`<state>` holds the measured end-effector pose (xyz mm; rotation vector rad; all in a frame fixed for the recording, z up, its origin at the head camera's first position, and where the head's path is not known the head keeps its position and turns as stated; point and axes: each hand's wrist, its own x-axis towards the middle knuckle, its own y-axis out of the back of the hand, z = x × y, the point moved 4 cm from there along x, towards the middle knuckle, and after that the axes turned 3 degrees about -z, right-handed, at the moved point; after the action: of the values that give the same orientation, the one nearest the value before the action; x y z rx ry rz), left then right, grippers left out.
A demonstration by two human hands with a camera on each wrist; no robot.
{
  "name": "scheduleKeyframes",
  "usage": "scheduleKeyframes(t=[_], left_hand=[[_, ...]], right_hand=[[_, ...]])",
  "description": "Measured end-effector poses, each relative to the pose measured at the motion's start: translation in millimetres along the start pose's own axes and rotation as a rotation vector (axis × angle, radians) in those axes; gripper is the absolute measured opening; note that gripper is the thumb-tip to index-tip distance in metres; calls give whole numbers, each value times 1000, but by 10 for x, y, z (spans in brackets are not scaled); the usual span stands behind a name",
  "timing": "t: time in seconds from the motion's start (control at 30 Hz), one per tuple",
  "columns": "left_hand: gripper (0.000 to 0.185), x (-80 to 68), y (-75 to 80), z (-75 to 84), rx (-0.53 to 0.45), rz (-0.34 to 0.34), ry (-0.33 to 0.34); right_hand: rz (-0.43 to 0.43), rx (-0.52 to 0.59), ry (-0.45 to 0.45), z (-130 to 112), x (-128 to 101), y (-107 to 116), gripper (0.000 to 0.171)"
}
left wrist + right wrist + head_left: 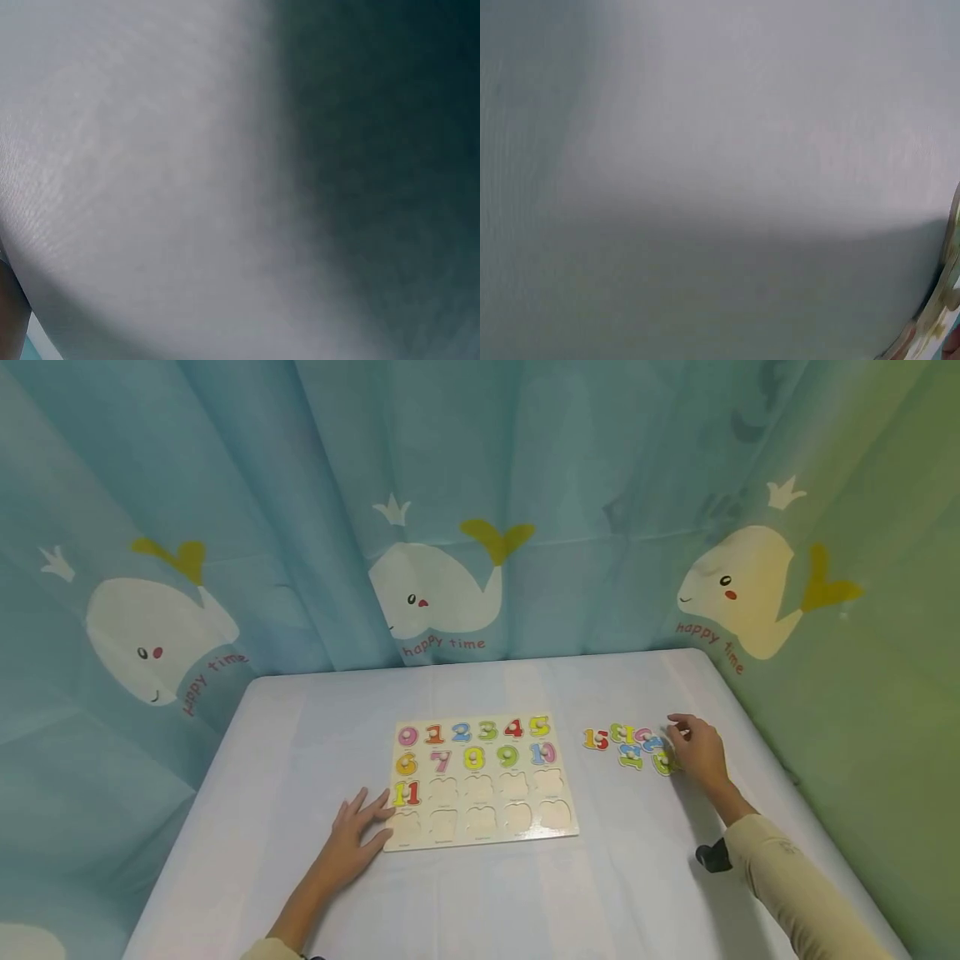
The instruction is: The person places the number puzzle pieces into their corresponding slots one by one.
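A wooden number puzzle board (480, 781) lies in the middle of the white table (300, 760). Coloured numbers fill its top two rows and an 11 sits at the left of the third row; the other slots are bare. My left hand (360, 831) rests flat, fingers spread, on the board's lower left corner. Loose coloured number pieces (626, 745) lie in a cluster right of the board. My right hand (696, 750) reaches over the cluster's right end, fingers curled over a piece; whether it holds one is hidden. Both wrist views show only blurred cloth.
A blue curtain with white whales (435, 589) hangs close behind the table and along both sides. A small black object (712, 856) lies by my right forearm. The table's right edge (772, 752) runs just beyond the loose pieces.
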<state>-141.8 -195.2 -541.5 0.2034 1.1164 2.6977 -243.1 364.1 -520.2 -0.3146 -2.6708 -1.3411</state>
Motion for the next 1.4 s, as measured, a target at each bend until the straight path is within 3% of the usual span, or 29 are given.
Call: scheduleKeyframes(t=[0.47, 0.73, 0.9, 1.1, 1.4], left_hand=[[27, -3, -6, 1, 8, -2, 17], [26, -16, -3, -1, 4, 10, 14], [28, -8, -9, 12, 4, 5, 11], [30, -6, -9, 29, 4, -9, 18], [28, -15, -5, 33, 10, 8, 21]], right_hand=[[-189, 87, 135, -134, -52, -205, 29], [-380, 85, 189, -209, -114, -334, 29], [-394, 99, 201, -187, -153, -336, 32], [-348, 139, 148, -152, -220, -310, 32], [-274, 228, 136, -401, -279, -407, 32]])
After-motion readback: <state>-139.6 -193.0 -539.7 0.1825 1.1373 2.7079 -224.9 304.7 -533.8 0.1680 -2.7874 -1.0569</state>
